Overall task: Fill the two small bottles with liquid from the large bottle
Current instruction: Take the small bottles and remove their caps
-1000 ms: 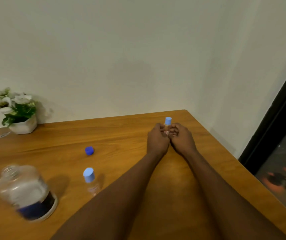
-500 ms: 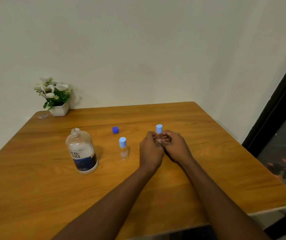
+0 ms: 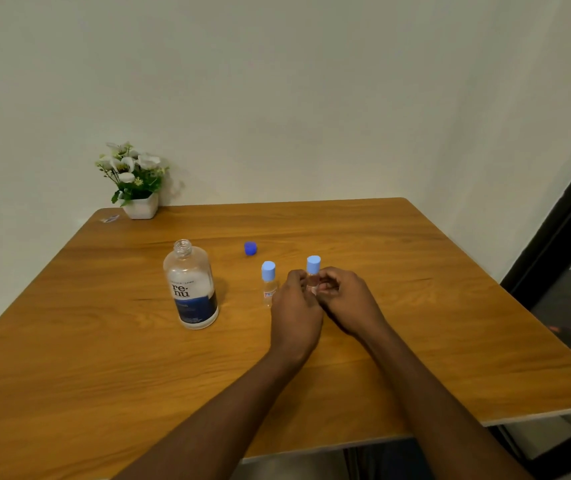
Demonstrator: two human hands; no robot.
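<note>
Small bottle (image 3: pixel 313 265), capped, is gripped by curled left hand (image 3: pixel 296 308) and right hand (image 3: pixel 348 299). At nine o'clock stand its twin (image 3: pixel 269 282), then the uncapped large bottle (image 3: pixel 192 289); blue cap (image 3: pixel 250 248) at ten.

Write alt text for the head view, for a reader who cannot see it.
The left hand and right hand hold a small capped bottle at a wooden table. A second small bottle stands capped to its left, then an uncapped large bottle, with a dark blue cap lying behind them.
</note>
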